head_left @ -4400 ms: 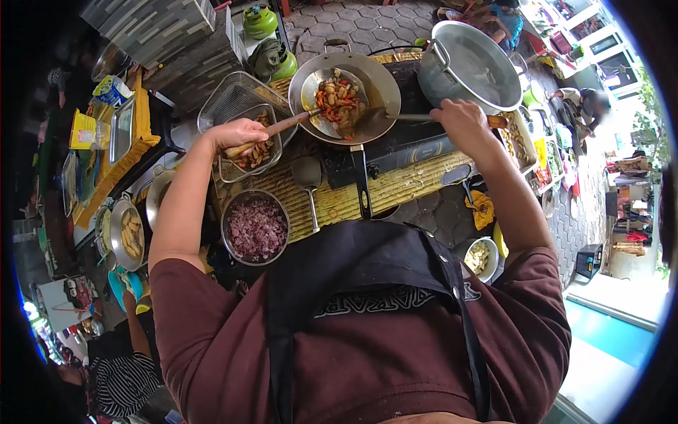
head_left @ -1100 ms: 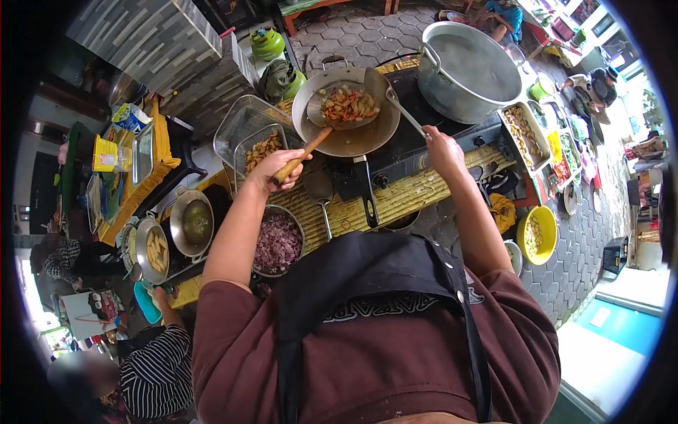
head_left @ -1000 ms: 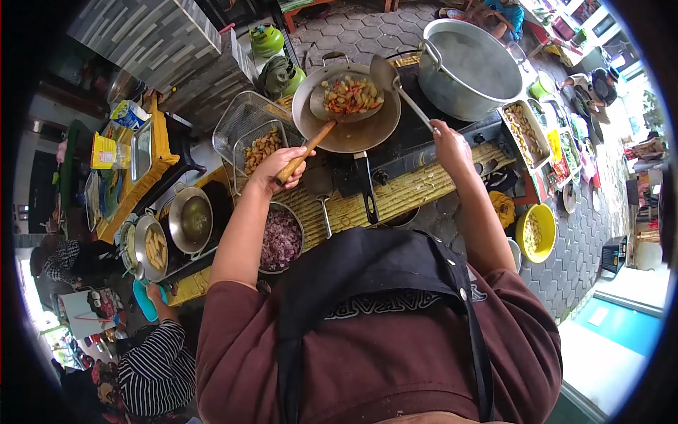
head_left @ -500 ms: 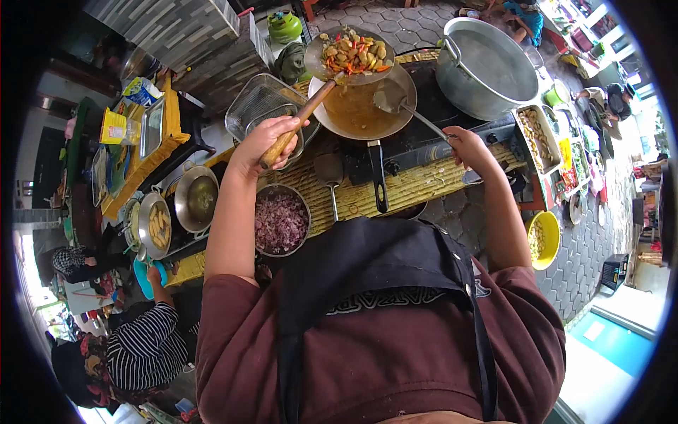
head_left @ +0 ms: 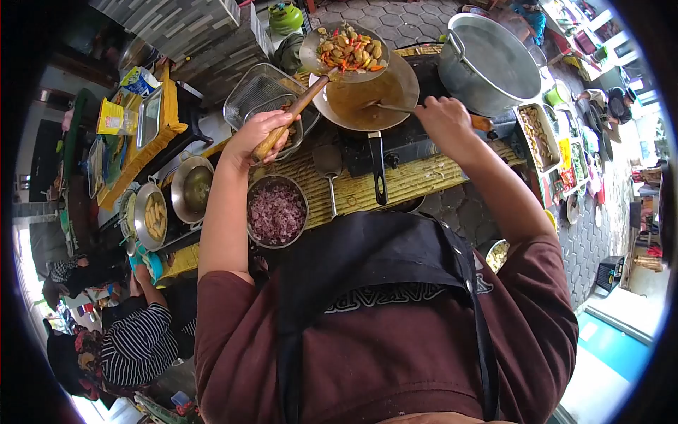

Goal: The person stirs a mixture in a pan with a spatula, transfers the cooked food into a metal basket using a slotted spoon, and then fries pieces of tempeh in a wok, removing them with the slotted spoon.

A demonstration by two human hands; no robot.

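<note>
My left hand (head_left: 263, 134) is closed round the wooden handle of a skimmer (head_left: 305, 53), held above the far left edge of a frying pan (head_left: 410, 79). In its bowl lies a mix of red and orange chillies and brownish pieces (head_left: 351, 51). Brown sauce (head_left: 353, 102) covers the pan's bottom. My right hand (head_left: 448, 124) grips a metal spatula (head_left: 395, 108) with a wooden handle end; its blade dips into the sauce and is mostly hidden. The pan's black handle (head_left: 379, 169) points towards me, with no hand on it.
A large metal pot (head_left: 452, 71) stands right of the pan. Left are a wire basket (head_left: 244, 95), a bowl of chopped purple onions (head_left: 277, 212) and another spatula (head_left: 328, 161). Farther left are two woks, one with frying pieces (head_left: 155, 215). A person in striped sleeves (head_left: 141, 343) works at lower left.
My right hand has moved up and to the left, and the spatula's blade has gone from showing above the sauce to lying in it. The skimmer has shifted slightly left and up.
</note>
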